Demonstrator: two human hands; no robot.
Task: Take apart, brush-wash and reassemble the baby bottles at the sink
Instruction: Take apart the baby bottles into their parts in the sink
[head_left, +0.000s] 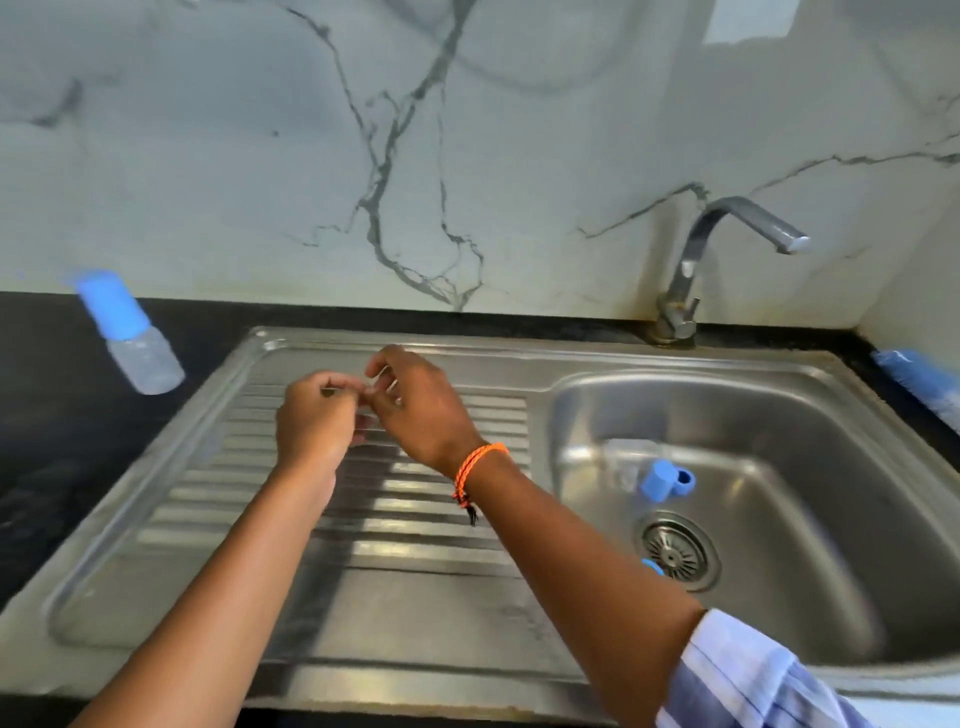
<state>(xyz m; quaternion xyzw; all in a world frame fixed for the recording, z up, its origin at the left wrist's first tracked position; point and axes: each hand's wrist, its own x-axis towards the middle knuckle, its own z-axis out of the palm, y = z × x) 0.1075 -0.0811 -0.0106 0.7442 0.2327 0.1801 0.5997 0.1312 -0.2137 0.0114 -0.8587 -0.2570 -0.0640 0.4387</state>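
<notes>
Where the black counter (57, 441) is meeting the marble wall (260, 182) at far left, one whole bottle (132, 332) is standing with its blue cap on, leaning in the wide lens, near the steel sink's (363, 613) left rim but not touching it. Two hands are hovering over the ribbed drainboard (415, 519), close together with fingertips nearly meeting. The left hand (317, 421) is curling its fingers inward, and the right hand (415, 405), wearing an orange cord bracelet (475, 470), is pinching with thumb and forefinger; something small and clear, perhaps a teat, seems to be passing between them, though the blur is keeping me from telling which hand is holding it. The drainboard below and in front of the hands is lying bare. To the right, the basin is holding three loose parts: one clear bottle body (628, 462) lying on its side against the back-left wall, one blue ring (667, 480) touching it, and one small blue piece (653, 566) just left of the drain (675, 551), partly hidden by the right forearm. One tap (727, 244) is standing behind the basin, its spout pointing right. At far right one blue-and-white brush (919, 382) is lying on the counter edge, cut off by the frame. A striped sleeve (748, 675) is showing at bottom right.
</notes>
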